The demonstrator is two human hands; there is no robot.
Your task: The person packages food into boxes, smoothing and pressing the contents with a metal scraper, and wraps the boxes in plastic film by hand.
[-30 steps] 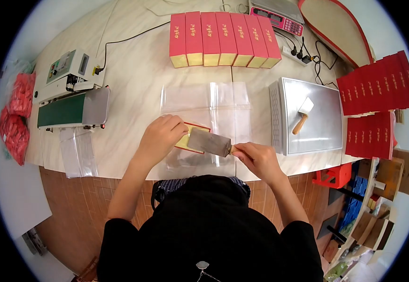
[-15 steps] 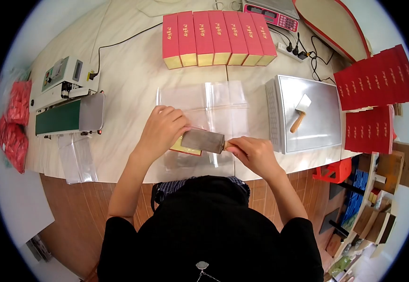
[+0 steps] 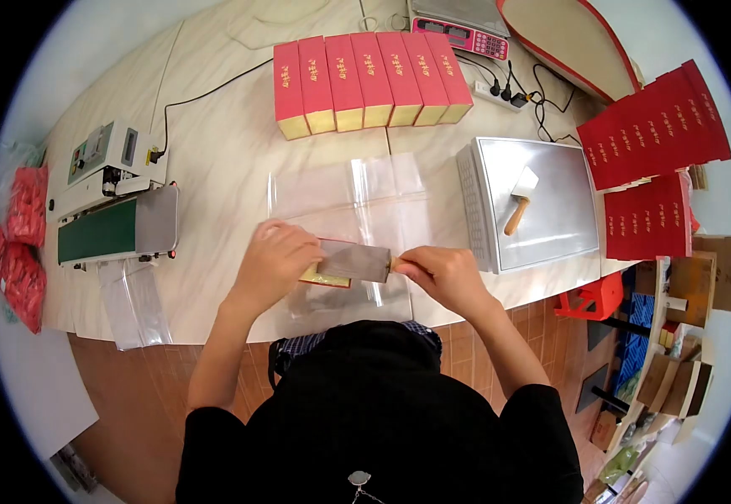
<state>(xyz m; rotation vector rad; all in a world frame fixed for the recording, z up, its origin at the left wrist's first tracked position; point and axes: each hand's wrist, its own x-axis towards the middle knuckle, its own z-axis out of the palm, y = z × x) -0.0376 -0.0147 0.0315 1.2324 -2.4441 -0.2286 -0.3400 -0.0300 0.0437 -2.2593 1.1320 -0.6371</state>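
Note:
My left hand (image 3: 280,259) is closed on the left end of a small red-and-yellow box (image 3: 330,278) low over the table. In my right hand (image 3: 442,274) is the short wooden handle of a scraper, gripped between thumb and fingers. Its broad grey metal blade (image 3: 358,261) lies across the box, its left end close to my left fingertips. The blade hides much of the box. Clear plastic sleeves (image 3: 390,186) lie flat beneath and behind both hands.
Red boxes (image 3: 364,71) stand in a row at the back. To the right, a metal-topped unit (image 3: 563,235) carries a second scraper (image 3: 520,200); more red boxes (image 3: 655,126) lie beyond. A conveyor machine (image 3: 117,223) sits left, near another plastic sleeve (image 3: 134,298). Cables (image 3: 542,105) trail behind.
The view has shifted slightly. My left fingers have moved down over the box end, and the scraper's blade has turned a little in my right hand, still across the box.

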